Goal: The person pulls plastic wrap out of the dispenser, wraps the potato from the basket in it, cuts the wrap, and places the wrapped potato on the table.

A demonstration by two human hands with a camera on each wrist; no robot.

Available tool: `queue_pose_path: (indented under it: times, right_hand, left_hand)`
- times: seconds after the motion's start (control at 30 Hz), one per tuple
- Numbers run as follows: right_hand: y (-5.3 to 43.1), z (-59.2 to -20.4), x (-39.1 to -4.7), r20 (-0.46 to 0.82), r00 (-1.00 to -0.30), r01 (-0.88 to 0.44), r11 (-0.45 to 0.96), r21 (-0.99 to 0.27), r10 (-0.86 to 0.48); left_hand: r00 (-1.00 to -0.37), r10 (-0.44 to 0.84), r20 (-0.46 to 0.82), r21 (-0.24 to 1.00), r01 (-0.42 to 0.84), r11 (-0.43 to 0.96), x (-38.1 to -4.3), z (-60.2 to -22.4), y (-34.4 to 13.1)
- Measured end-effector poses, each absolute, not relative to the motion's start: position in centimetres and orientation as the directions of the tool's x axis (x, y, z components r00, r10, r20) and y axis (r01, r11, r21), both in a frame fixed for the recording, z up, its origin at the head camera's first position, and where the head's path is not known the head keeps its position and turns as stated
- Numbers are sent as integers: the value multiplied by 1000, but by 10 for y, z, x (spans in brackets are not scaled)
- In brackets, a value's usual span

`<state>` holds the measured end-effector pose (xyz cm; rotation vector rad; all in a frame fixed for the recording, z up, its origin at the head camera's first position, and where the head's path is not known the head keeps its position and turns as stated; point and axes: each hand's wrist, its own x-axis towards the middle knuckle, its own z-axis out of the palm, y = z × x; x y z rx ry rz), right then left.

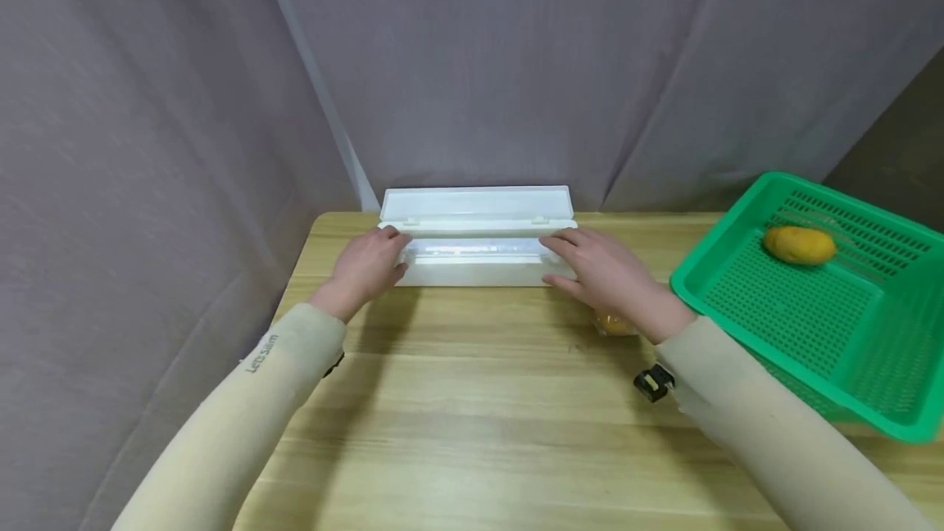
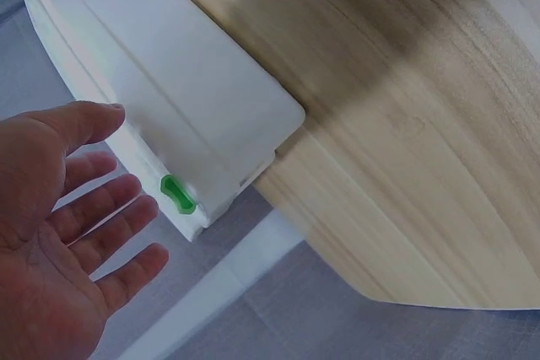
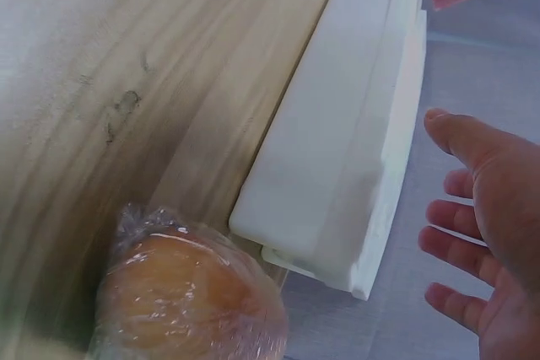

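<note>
White box (image 1: 472,275), long axis left to right, raised lid (image 1: 477,203) rearward

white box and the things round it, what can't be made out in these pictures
White box, head view: its left and right ends are partly hidden by the left hand and right hand.
Shiny strip inside it, head view: too small and glary to identify.
Wrapped orange item, head view: partly covered by the right hand and wrist; right wrist view: cut off by the bottom edge.
Green basket, head view: cut off by the right edge.
</note>
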<state>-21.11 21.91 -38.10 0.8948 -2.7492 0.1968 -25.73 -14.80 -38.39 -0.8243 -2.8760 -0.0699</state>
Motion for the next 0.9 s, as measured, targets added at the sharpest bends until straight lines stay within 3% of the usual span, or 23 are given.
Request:
queue_pose_path:
  times: [0.53, 0.9]
  right_hand:
    - [216, -398, -240, 183, -806, -573, 819, -9, -562]
    - [219, -408, -247, 206, -790, -592, 806, -11, -578]
  left_hand:
    - [-834, 525, 170, -40, 527, 849, -262, -395, -142]
    - [-829, 521, 203, -44, 523, 851, -261, -402, -147]
